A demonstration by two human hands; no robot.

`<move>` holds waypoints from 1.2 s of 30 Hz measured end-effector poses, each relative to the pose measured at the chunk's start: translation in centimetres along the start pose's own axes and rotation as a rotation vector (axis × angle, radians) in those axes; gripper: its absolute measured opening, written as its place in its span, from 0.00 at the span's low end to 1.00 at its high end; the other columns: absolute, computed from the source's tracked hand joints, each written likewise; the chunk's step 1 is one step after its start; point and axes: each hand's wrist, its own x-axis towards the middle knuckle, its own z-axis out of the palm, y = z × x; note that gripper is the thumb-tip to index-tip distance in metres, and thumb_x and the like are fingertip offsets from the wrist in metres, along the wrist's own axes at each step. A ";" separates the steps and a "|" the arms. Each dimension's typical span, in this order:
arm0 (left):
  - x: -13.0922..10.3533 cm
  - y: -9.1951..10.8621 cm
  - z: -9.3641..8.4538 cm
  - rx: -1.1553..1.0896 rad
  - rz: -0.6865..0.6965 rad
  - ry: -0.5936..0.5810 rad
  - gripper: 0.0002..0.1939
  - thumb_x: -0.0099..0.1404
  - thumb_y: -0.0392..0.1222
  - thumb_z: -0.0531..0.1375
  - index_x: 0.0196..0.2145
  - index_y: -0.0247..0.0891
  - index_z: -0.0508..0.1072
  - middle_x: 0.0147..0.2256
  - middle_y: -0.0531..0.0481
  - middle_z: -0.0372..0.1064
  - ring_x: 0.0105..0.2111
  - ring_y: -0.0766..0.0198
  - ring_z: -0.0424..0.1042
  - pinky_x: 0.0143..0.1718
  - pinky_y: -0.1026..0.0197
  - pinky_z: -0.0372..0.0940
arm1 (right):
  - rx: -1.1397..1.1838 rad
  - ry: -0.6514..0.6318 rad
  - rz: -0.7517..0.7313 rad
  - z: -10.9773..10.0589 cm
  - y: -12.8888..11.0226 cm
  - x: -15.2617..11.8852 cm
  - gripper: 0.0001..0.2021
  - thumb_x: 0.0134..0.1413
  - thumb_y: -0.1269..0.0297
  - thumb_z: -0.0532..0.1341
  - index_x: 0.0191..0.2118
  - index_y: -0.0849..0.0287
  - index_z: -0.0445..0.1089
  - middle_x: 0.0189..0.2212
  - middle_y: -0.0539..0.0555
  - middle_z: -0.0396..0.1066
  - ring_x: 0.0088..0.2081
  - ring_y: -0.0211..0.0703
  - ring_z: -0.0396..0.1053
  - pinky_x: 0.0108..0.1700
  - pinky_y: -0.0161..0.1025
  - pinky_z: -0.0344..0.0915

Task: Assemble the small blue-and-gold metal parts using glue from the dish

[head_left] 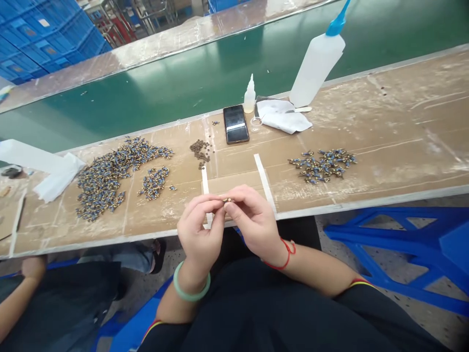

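Note:
My left hand (201, 227) and my right hand (254, 222) meet over the table's near edge, fingertips pinched together. Between them is a small brass-coloured part (227, 200); its exact kind is too small to make out. Both hands are closed on it. To the left lie a large pile of small blue-and-brass parts (106, 173) and a smaller heap of them (154, 183). Another cluster of such parts (324, 165) is on the right. Beyond my hands sits a little pile of small dark brown discs (200, 149).
A phone (236, 124), a small dropper bottle (249, 95), a white cloth (284, 115) and a large blue-capped bottle (317, 66) stand along the back. A green belt (183, 73) runs behind. A co-worker's arm (24, 298) shows at lower left; a blue stool (388, 249) is at right.

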 end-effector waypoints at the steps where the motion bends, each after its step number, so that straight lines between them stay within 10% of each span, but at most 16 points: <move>1: 0.0 -0.1 -0.1 -0.047 -0.028 -0.015 0.06 0.69 0.32 0.66 0.38 0.42 0.81 0.39 0.49 0.81 0.39 0.62 0.81 0.40 0.61 0.77 | -0.029 -0.013 -0.031 -0.3 -0.1 0.1 0.09 0.69 0.70 0.63 0.46 0.51 0.80 0.39 0.54 0.80 0.41 0.44 0.78 0.42 0.42 0.78; 13: 0.1 0.2 -0.3 -0.374 -0.330 -0.131 0.08 0.68 0.45 0.70 0.34 0.39 0.81 0.32 0.48 0.78 0.33 0.63 0.75 0.34 0.63 0.71 | -0.252 -0.265 -0.298 -2.4 -0.6 0.8 0.21 0.72 0.76 0.56 0.64 0.55 0.73 0.36 0.53 0.76 0.36 0.39 0.74 0.38 0.35 0.74; 24: -0.9 0.1 1.8 -0.952 -0.897 -0.165 0.23 0.54 0.58 0.78 0.27 0.37 0.77 0.20 0.57 0.64 0.20 0.73 0.59 0.22 0.68 0.57 | -0.171 -0.070 -0.218 -2.4 0.8 -0.6 0.08 0.66 0.69 0.68 0.48 0.52 0.81 0.38 0.54 0.79 0.39 0.43 0.77 0.40 0.40 0.76; 29: 0.4 -1.3 1.4 -0.698 -0.729 -0.211 0.24 0.61 0.64 0.71 0.29 0.38 0.78 0.23 0.51 0.70 0.22 0.67 0.65 0.24 0.63 0.62 | -0.054 -0.004 -0.153 -3.1 1.2 -0.3 0.08 0.66 0.69 0.69 0.47 0.50 0.82 0.34 0.51 0.81 0.36 0.42 0.77 0.39 0.40 0.74; 36: 7.7 -10.4 -0.8 0.352 -0.409 -0.301 0.05 0.62 0.37 0.64 0.32 0.38 0.82 0.35 0.46 0.82 0.38 0.55 0.78 0.45 0.55 0.72 | 0.030 0.157 -0.010 -4.5 1.9 0.0 0.05 0.67 0.58 0.70 0.43 0.49 0.84 0.34 0.51 0.79 0.34 0.41 0.76 0.37 0.39 0.72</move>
